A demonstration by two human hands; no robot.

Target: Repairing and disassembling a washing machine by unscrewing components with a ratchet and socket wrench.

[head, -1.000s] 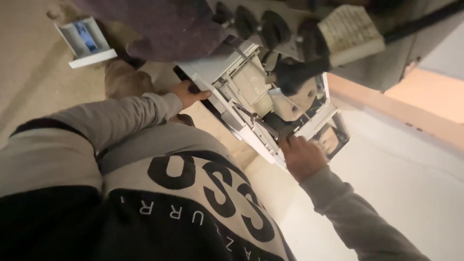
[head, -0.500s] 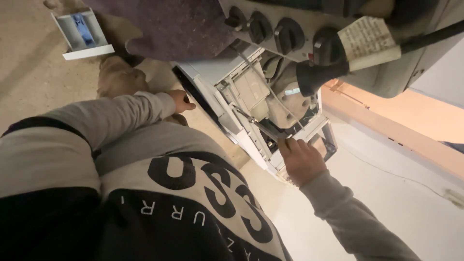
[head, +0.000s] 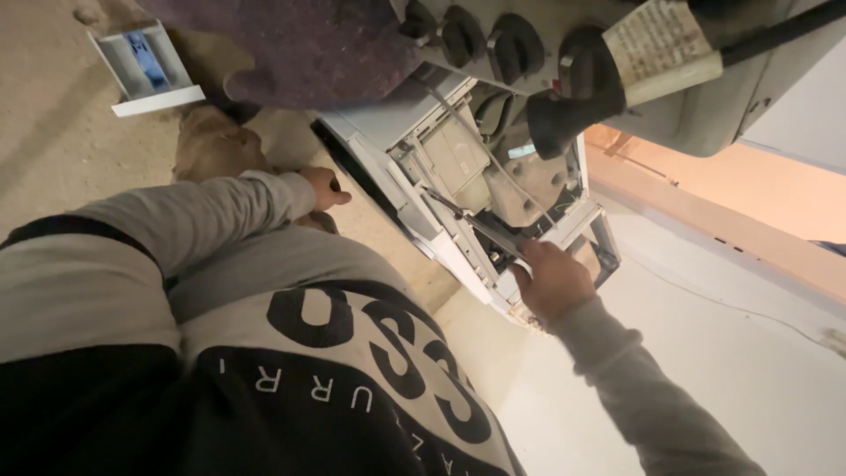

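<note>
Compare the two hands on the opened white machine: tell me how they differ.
The left hand is closed into a fist at the machine's near edge; the right hand reaches into the open inside, fingers around a thin dark rod. The left hand lies nearer the tan floor, the right by the white wall. Both are bare, in grey sleeves.

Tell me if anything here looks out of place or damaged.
Yes. The white appliance stands opened, its inner parts and wires bared where the right hand works. Its detergent drawer lies apart on the floor, and a control panel with dark knobs hangs loose above.
</note>
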